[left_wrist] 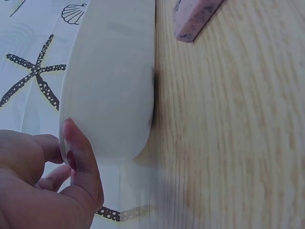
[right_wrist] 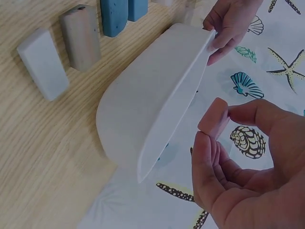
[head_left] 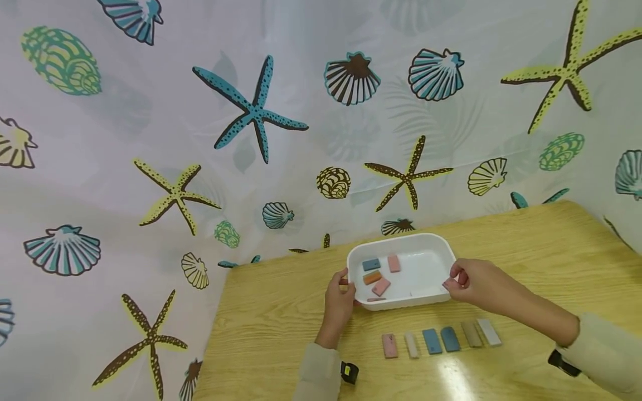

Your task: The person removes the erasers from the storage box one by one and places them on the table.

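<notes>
Centre frame: left hand (head_left: 339,301) pinches white tray (head_left: 426,245) rim to steady it, while right hand (right_wrist: 248,162) grips pink block (right_wrist: 213,118) w/ thumb & fingers beside tray's far edge (six blocks (head_left: 441,338) lined up below).

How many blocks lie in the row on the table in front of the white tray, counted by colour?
pink block: 1
blue blocks: 2
grey or beige blocks: 3
Total: 6
</notes>
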`<action>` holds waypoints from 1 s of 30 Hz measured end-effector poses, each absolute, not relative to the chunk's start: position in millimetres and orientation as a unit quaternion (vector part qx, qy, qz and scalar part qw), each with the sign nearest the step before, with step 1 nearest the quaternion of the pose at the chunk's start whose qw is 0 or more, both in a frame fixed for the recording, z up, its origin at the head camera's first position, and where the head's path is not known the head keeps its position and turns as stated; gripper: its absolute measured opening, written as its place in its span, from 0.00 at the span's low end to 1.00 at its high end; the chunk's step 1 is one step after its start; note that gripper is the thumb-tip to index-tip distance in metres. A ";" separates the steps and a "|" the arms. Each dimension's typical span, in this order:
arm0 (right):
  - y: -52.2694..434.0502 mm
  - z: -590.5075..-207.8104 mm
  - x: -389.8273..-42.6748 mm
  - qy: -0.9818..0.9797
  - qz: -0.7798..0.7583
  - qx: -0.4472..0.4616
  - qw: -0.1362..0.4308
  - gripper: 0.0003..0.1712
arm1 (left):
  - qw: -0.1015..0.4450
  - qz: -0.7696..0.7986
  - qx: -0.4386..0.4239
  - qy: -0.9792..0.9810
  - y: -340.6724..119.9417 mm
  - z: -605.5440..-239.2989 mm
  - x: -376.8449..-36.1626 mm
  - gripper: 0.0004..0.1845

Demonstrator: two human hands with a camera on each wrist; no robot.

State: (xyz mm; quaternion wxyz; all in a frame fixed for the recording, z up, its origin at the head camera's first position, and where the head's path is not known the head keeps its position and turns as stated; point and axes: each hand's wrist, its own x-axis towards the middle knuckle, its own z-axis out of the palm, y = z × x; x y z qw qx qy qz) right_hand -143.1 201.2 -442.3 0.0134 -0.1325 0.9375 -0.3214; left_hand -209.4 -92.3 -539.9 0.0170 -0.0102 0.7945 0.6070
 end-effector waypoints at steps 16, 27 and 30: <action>253.9 -479.6 -120.7 0.945 -0.314 -0.076 0.059 0.12 | 0.015 0.605 -0.008 0.796 -91.7 -536.2 -207.3 0.21; 266.0 -512.1 -109.0 0.940 -0.321 -0.046 0.111 0.08 | 0.017 0.607 -0.005 0.795 -92.3 -539.4 -208.9 0.21; 266.7 -518.9 -104.1 0.939 -0.323 -0.055 0.101 0.09 | 0.015 0.604 -0.003 0.797 -92.1 -540.1 -209.0 0.21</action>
